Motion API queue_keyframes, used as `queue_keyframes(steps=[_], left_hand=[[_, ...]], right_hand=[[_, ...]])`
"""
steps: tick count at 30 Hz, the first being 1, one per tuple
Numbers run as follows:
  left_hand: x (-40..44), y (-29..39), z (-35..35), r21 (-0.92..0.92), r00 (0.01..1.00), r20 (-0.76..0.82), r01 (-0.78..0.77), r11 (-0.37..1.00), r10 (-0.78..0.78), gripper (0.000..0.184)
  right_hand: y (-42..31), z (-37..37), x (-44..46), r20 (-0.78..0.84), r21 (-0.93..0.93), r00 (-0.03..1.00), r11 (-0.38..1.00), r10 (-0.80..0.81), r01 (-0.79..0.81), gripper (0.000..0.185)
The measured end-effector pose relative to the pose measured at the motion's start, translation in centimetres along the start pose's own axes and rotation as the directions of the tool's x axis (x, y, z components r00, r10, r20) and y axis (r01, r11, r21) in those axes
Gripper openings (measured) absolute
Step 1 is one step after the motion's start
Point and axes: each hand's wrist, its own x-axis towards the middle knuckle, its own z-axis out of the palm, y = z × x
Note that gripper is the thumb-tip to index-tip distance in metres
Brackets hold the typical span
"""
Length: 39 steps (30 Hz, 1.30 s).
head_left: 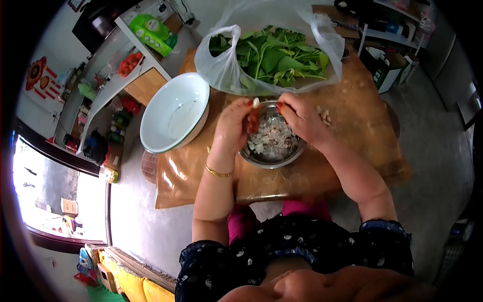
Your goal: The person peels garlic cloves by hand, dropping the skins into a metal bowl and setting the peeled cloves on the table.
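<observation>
My left hand is closed, with a small white peeled clove pinched at its fingertips above the rim of a metal bowl. Pale papery skins and bits fill much of that bowl. Over its right side is my right hand, thumb and fingertips pressed together; whatever they hold, if anything, is too small to name. Several small brownish pieces lie on the table just right of my right hand.
On the wooden table, a white enamel basin stands at the left. Behind the metal bowl, an open clear plastic bag holds green leaves. A shelf counter is at the left, and boxes sit at the back right.
</observation>
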Motion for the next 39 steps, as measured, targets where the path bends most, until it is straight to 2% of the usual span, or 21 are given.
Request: queue_keyframes(steps=[1, 2, 3, 5, 6, 9, 10, 14, 17, 20, 21, 22, 24, 28, 31, 32, 34, 39], left_hand=[[-0.3, 0.6, 0.3, 0.006, 0.999, -0.014, -0.05, 0.999, 0.05, 0.013], [-0.8, 1.5, 1.1, 0.059, 0.989, -0.11, -0.096, 0.994, 0.102, 0.014], [-1.6, 1.6, 0.8, 0.103, 0.98, -0.077, -0.174, 0.979, 0.182, 0.012], [-2.8, 2.9, 0.6, 0.238, 0.933, -0.156, -0.284, 0.929, 0.325, 0.01], [-3.7, 3.6, 0.1, 0.332, 0.923, -0.142, -0.296, 0.895, 0.358, 0.008], [-5.9, 4.3, -1.2, 0.616, 0.893, -0.165, -0.238, 0.751, 0.419, 0.007], [-6.4, 4.1, -2.1, 0.675, 0.89, -0.179, -0.2, 0.71, 0.42, 0.007], [-7.9, 2.0, -4.9, 0.866, 0.866, -0.282, 0.044, 0.498, 0.414, 0.009], [-7.9, -0.4, -8.5, 0.913, 0.842, -0.307, 0.129, 0.387, 0.443, 0.011], [-7.6, -1.8, -10.1, 0.957, 0.821, -0.279, 0.196, 0.213, 0.499, 0.015], [-7.7, -1.9, -9.6, 0.957, 0.825, -0.28, 0.2, 0.21, 0.491, 0.016], [-7.8, -1.7, -8.9, 0.957, 0.828, -0.283, 0.207, 0.205, 0.485, 0.018], [-7.8, -1.8, -8.7, 0.963, 0.835, -0.26, 0.19, 0.19, 0.484, 0.02], [-7.9, -1.9, -9.3, 0.956, 0.838, -0.262, 0.157, 0.248, 0.479, 0.022], [-8.0, -1.7, -9.5, 0.961, 0.832, -0.243, 0.135, 0.243, 0.499, 0.025], [-8.1, -1.5, -9.3, 0.967, 0.834, -0.241, 0.163, 0.196, 0.496, 0.025], [-8.2, -1.2, -8.8, 0.96, 0.835, -0.251, 0.149, 0.238, 0.489, 0.024], [-8.5, -0.7, -7.2, 0.949, 0.833, -0.244, 0.099, 0.301, 0.496, 0.019]], right_hand=[[0.2, 0.0, 0.1, -0.005, -0.045, 0.999, 0.998, -0.042, 0.042, 0.009], [0.4, 0.0, 0.3, -0.007, -0.088, 0.996, 0.992, -0.088, 0.087, 0.009], [0.0, -0.2, -0.4, 0.021, -0.044, 0.999, 0.999, -0.027, 0.028, 0.008], [-0.7, 0.0, -0.5, 0.063, 0.071, 0.995, 0.994, 0.079, -0.083, 0.009], [-1.0, 0.1, -0.5, 0.057, 0.101, 0.996, 0.992, 0.064, -0.07, 0.011], [-2.0, -0.6, -0.5, 0.12, 0.108, 0.99, 0.991, 0.071, -0.084, 0.012], [-2.9, -1.2, -0.5, 0.121, 0.009, 0.99, 0.997, 0.074, -0.076, 0.01], [-2.9, -4.1, -0.2, 0.216, -0.171, 0.961, 0.976, 0.174, -0.138, 0.006], [-3.6, -6.7, 0.1, 0.086, -0.407, 0.951, 0.882, 0.296, -0.238, 0.005], [-2.8, -8.7, 0.4, 0.03, -0.562, 0.969, 0.806, 0.246, -0.188, 0.007], [-1.9, -9.2, 0.6, 0.023, -0.601, 0.97, 0.779, 0.244, -0.182, 0.007], [-1.3, -9.5, 0.7, 0.0, -0.596, 0.945, 0.759, 0.327, -0.263, 0.01], [-0.2, -9.7, 0.9, 0.011, -0.606, 0.914, 0.73, 0.405, -0.316, 0.014], [-0.2, -10.6, 1.1, 0.006, -0.618, 0.823, 0.649, 0.568, -0.444, 0.023], [2.0, -11.1, 1.5, 0.033, -0.709, 0.783, 0.567, 0.621, -0.419, 0.026], [2.7, -11.1, 1.6, 0.03, -0.74, 0.787, 0.543, 0.616, -0.397, 0.026], [3.2, -11.1, 1.6, 0.024, -0.796, 0.793, 0.492, 0.608, -0.353, 0.026], [2.8, -10.6, 1.2, 0.025, -0.696, 0.692, 0.509, 0.721, -0.506, 0.024]])
